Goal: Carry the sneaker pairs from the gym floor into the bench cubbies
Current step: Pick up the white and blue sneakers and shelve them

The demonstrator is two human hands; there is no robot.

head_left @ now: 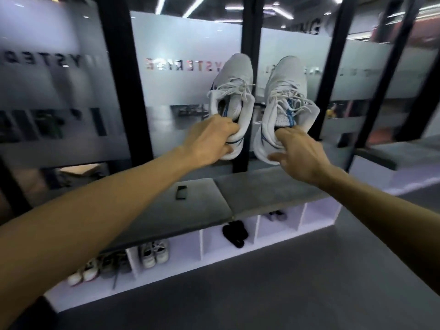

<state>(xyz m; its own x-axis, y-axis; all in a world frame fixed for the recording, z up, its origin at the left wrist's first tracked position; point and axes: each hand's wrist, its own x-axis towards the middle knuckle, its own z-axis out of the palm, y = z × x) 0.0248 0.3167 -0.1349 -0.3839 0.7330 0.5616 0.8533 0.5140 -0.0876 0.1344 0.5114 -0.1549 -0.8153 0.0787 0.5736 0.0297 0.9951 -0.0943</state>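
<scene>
Sneakers, one per hand: left hand gripping left sneaker by heel collar, right hand pinching right sneaker likewise, held high, likely for clearing bench toward empty right cubby.

White sneakers blue-trimmed; grey bench cushions; white cubbies; black slippers.

shoe pairs in cubbies under bench
</scene>
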